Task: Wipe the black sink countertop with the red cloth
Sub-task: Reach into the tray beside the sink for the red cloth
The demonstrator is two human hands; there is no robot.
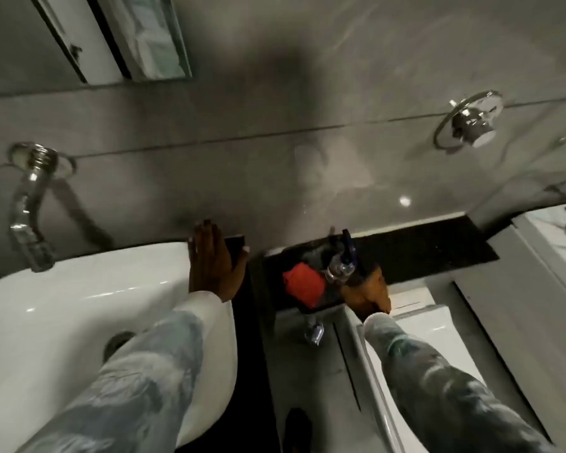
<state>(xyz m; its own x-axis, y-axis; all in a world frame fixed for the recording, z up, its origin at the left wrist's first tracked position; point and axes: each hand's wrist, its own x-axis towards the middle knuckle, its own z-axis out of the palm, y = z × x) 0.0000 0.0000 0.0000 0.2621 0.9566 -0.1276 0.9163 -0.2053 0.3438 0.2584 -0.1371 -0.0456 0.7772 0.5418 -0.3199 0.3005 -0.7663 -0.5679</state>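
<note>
The red cloth (303, 287) lies crumpled on the black countertop (438, 246), which runs along the grey wall to the right of the white sink (79, 305). My left hand (214, 266) rests flat with its fingers spread on the sink's far right rim, holding nothing. Just right of the cloth, my right hand (368, 294) sits at the countertop's front edge, against a clear spray bottle with a blue nozzle (340, 266). Blur hides whether its fingers grip the bottle.
A chrome tap (27, 204) comes out of the wall above the sink. A chrome wall fitting (471, 122) is at the upper right and a mirror (128, 37) at the top left. A white toilet cistern (438, 325) stands below the countertop, with a small valve (314, 331) on the wall beside it.
</note>
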